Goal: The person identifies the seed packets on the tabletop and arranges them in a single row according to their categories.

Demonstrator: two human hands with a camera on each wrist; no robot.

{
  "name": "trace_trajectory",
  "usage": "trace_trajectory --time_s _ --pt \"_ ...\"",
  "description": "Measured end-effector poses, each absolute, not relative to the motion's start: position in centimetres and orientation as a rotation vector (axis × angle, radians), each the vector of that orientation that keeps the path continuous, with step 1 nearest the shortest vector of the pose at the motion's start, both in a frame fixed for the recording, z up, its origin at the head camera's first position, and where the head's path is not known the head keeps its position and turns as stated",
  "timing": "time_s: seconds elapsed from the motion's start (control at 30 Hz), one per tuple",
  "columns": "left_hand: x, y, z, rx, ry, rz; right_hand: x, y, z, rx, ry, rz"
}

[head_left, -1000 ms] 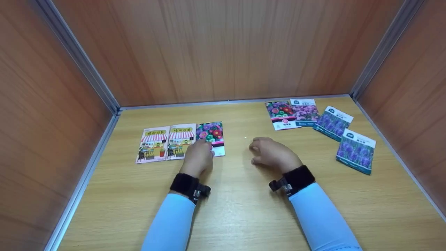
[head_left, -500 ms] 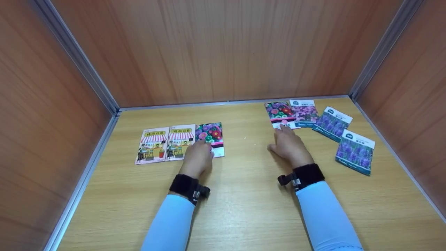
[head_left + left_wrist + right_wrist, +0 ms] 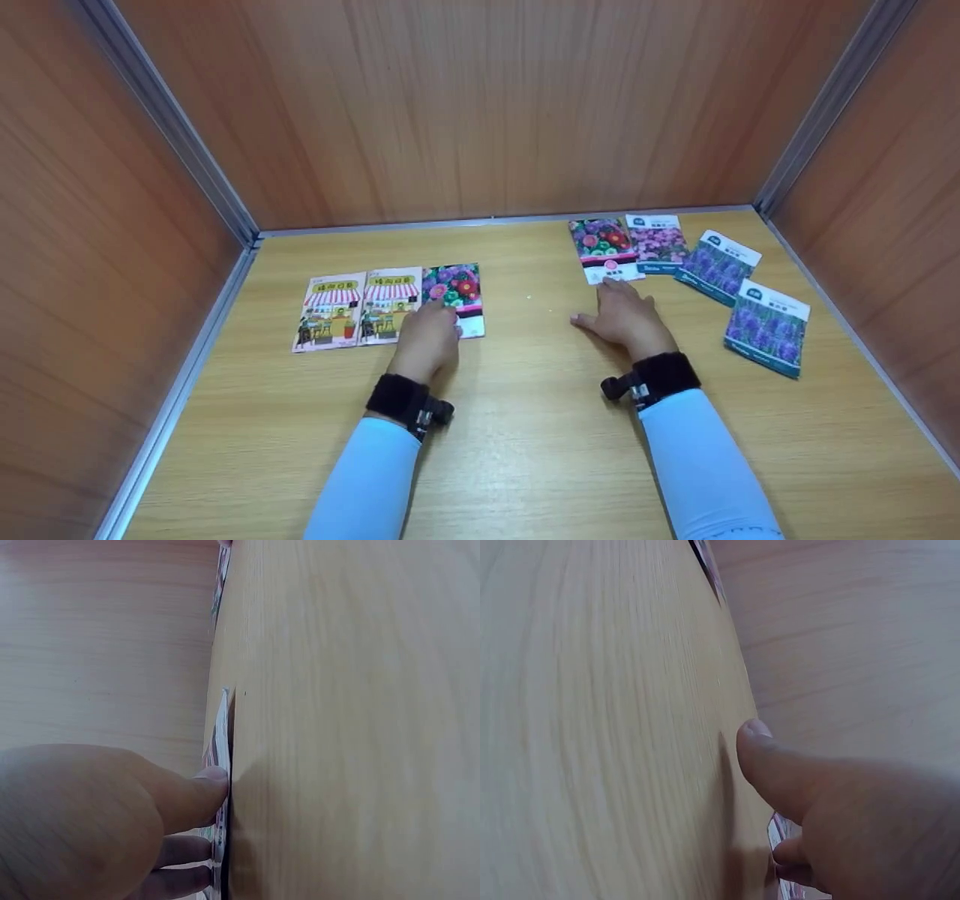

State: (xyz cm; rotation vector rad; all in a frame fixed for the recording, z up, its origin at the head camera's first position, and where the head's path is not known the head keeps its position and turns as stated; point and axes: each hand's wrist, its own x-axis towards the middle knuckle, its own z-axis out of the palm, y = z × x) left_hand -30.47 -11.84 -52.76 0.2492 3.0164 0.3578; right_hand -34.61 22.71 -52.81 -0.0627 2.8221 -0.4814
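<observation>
My left hand (image 3: 427, 339) rests on a flower seed packet (image 3: 469, 301) with a picture of red and purple blooms. In the left wrist view the thumb and fingers touch the face of that packet (image 3: 222, 727). Left of it, two pink packets with a striped awning picture (image 3: 330, 311) lie side by side in the same row. My right hand (image 3: 626, 319) has its fingertips at the near edge of a matching flower seed packet (image 3: 602, 244), thumb spread out to the left. The right wrist view shows the thumb off the packet, over bare wood.
A pink-flower packet (image 3: 658, 244) lies against the right-hand flower packet. Two purple-flower packets, one farther back (image 3: 718, 265) and one nearer (image 3: 766, 328), lie askew at the right. Wooden panels (image 3: 495, 112) with metal edging enclose the table (image 3: 510, 450) at back and sides.
My right hand has moved right and forward from the middle of the table to the flower seed packet, then drawn slightly back to its near edge. The left hand stays put.
</observation>
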Motion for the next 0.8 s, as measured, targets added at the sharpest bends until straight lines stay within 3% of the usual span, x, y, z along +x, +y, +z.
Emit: trace_trajectory --time_s 0.8 --pt "-30.4 -11.9 -52.7 0.269 3.035 0.344 -33.0 18.7 -51.7 -0.397 2.828 -0.515"
